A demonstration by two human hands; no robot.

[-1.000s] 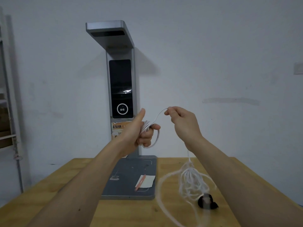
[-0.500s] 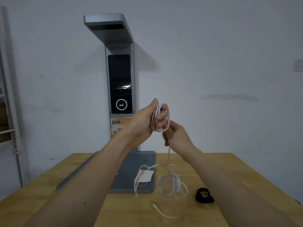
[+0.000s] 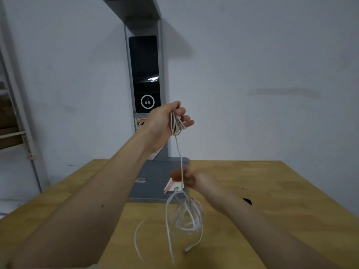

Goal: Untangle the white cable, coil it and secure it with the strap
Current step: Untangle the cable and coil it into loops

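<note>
White cable (image 3: pixel 175 124) mid-coiling: several finished loops lie in the raised left hand (image 3: pixel 165 119), whose fingers (image 3: pixel 184 121) curl loosely round the bundle while the thumb closes it from above. From the loops a single strand drops straight to the right hand (image 3: pixel 191 178), held lower and just above the table (image 3: pixel 272 191); motion blur hides its fingers, so whether they pinch the strand or merely guide it cannot be told. Below that hand the uncoiled remainder hangs as a loose tangle, its plug end resting on the table nearer the camera. A dark object, probably the strap (image 3: pixel 247 201), shows partly behind the right forearm. A grey stand (image 3: pixel 155 177) with a dark screen rises behind the hands. To coil well, the right hand should let the strand slip through while feeding equal loops upward, shaking snarls free before they reach the bundle; the left hand's hold should stay firm enough that no loop slides off.
</note>
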